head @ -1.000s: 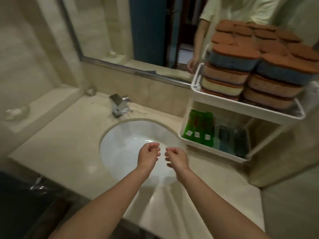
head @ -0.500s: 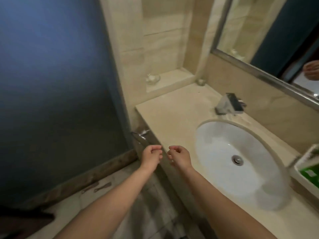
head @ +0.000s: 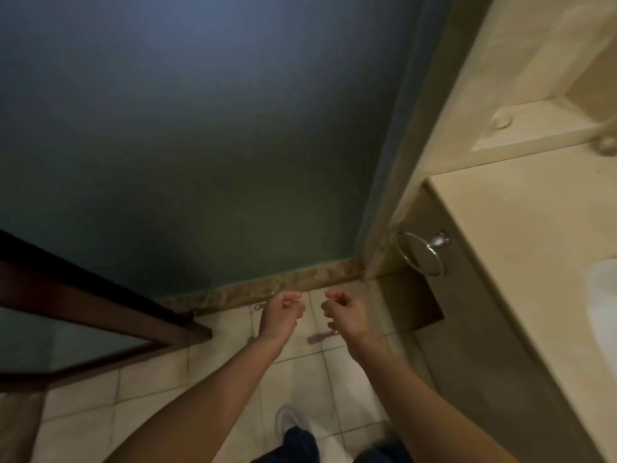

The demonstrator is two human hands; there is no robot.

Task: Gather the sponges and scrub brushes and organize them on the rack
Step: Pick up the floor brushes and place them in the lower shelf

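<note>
My left hand [head: 281, 315] and my right hand [head: 344, 315] hang side by side over the tiled floor, both with fingers curled into loose fists and nothing in them. A small gap separates them. No sponge, scrub brush or rack is in sight. On the floor just past my hands lie two small flat objects, one pinkish [head: 322, 338] and one by the threshold [head: 258, 307]; I cannot tell what they are.
A dark frosted glass panel [head: 200, 128] fills the wall ahead above a stone threshold [head: 267, 290]. A dark wooden door [head: 83, 315] stands open at left. The beige counter [head: 521, 235] with a chrome towel ring [head: 421, 253] runs along the right. My shoe [head: 287, 421] is below.
The view has swung left, away from the sink and the rack of sponges, to the glass panel and floor. My hands have kept the same curled pose in front of me.
</note>
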